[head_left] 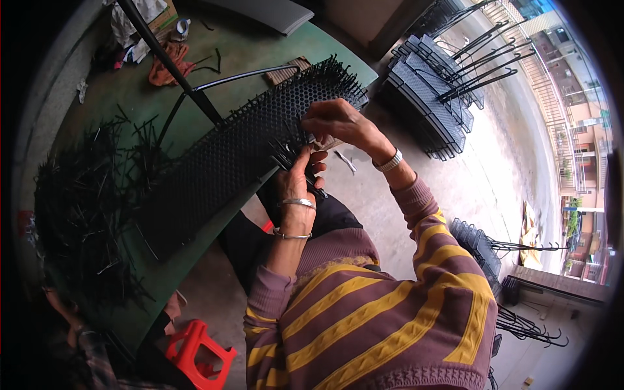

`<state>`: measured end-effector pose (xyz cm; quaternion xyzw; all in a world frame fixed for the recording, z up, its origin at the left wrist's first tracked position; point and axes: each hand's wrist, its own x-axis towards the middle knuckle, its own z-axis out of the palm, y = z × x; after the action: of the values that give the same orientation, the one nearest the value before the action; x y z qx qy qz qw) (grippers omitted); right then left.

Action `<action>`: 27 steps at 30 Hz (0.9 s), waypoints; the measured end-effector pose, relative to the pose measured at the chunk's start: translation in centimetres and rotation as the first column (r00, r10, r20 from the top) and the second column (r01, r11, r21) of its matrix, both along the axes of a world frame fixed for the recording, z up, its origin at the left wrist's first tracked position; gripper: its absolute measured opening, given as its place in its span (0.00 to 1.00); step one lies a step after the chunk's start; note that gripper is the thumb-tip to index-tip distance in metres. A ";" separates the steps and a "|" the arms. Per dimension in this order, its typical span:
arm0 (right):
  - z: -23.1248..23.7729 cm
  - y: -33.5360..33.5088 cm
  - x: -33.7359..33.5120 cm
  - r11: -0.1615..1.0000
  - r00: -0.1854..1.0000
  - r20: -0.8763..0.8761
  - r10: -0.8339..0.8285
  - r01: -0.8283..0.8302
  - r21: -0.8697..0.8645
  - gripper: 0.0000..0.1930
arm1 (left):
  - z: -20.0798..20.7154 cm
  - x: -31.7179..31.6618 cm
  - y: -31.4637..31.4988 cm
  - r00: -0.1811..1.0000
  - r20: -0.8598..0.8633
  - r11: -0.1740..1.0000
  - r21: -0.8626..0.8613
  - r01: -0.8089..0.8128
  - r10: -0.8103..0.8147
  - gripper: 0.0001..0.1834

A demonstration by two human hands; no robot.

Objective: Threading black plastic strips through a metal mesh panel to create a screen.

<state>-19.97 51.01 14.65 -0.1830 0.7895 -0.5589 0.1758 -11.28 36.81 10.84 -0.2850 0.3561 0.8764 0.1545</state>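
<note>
A long black mesh panel [227, 146] with round holes lies across the green table, and short black strips stick up along its far edge and right end. My left hand [300, 172] is closed around a bundle of thin black strips [284, 153] at the panel's near edge. Just above it, my right hand [341, 123] bends over the panel with its fingers pinched together. What those fingertips hold, if anything, is too small and dark to make out. A thin black metal frame [240, 77] stands against the panel's far side.
A big heap of loose black strips [84, 195] covers the left of the green table [260, 49]. Stacked black mesh racks with hooks [422, 91] stand on the floor at right. A red stool [200, 354] is below the table; another person's arm [65, 315] shows lower left.
</note>
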 end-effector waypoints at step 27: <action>-0.4 0.9 -4.6 0.872 0.714 -0.501 -0.489 0.401 -0.280 0.02 | -3.9 -0.5 0.0 0.998 -0.013 0.982 0.182 0.058 -0.056 0.12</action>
<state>-24.60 51.88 14.21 -0.1547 0.7814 -0.5645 -0.2163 -11.75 36.85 6.97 -0.2560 0.2831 0.9016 0.2035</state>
